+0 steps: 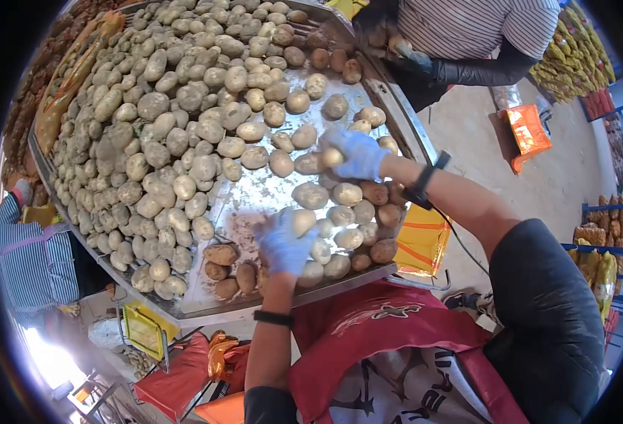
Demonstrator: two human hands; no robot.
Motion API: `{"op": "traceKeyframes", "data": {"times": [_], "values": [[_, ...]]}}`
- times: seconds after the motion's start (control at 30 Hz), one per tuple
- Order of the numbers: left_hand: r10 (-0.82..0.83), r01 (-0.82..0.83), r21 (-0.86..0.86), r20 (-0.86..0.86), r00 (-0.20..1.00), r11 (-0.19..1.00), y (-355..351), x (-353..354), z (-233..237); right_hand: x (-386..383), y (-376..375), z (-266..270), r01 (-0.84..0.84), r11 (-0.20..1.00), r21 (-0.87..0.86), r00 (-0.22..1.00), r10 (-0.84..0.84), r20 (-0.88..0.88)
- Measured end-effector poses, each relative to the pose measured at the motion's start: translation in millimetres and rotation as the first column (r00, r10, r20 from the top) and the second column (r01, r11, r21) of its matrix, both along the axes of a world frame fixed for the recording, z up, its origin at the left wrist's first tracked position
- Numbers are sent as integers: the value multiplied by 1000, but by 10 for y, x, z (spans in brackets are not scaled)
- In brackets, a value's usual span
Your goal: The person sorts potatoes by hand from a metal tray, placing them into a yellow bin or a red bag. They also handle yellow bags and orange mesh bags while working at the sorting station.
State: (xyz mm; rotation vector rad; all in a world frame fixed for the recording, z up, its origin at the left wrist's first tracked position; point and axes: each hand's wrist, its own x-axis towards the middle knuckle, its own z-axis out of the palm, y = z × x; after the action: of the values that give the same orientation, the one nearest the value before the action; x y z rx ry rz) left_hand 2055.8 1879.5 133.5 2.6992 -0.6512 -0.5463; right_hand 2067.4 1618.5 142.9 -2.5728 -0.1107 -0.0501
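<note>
Far blue-gloved right hand (pixel 357 153) grips a round tan potato (pixel 332 157) — best lightly; near blue-gloved left hand (pixel 283 244) — grip, cannot tell.

Pale-blue gloves (pixel 287 249), tan potatoes (pixel 153 106), red apron (pixel 396 321), striped shirt (pixel 460 28)

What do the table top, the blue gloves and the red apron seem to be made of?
Table top: probably sheet metal, smooth but dirt-smeared; it throws bright glare.
Blue gloves: likely thin rubber, matte; they look close-fitting.
Red apron: perhaps fabric, fairly dull, with soft folds; a coating is possible.
</note>
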Motion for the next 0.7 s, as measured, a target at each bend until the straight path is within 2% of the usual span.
{"op": "traceKeyframes", "data": {"times": [0.07,0.13,0.2,0.27,0.3,0.4,0.43,0.5,0.57,0.67,0.7], "values": [[123,-126,-4,243,962,992,252,-14,-36,-335,-57,32,-34,999,30,995,37,-90],[230,-264,49,360,904,963,635,-81,29,-624,-34,133,-64,996,57,996,67,-62],[405,-446,52,335,850,893,971,-154,86,-780,-106,209,-104,992,69,992,109,-69],[549,-578,50,254,796,814,1400,-227,-53,-887,-235,241,-153,987,58,982,158,-107],[616,-638,57,210,760,768,1468,-253,-87,-935,-322,217,-282,953,-115,959,280,-32],[548,-543,-77,170,819,836,1320,-220,-208,-883,-89,300,-211,940,-268,976,217,-8],[534,-538,-46,218,817,842,1260,-216,-281,-760,155,379,-241,967,-83,970,244,23],[460,-480,17,261,849,877,1107,-247,-287,-618,669,115,-420,900,-116,908,417,-50],[424,-445,46,229,876,894,991,-268,-300,-551,1049,-94,-588,733,-342,804,484,-346],[447,-459,15,200,872,888,757,-371,-154,-468,1180,-113,-464,863,-200,832,346,-434],[408,-413,-17,200,891,911,726,-421,-157,-458,1115,-80,-432,890,-148,830,327,-452]]}}
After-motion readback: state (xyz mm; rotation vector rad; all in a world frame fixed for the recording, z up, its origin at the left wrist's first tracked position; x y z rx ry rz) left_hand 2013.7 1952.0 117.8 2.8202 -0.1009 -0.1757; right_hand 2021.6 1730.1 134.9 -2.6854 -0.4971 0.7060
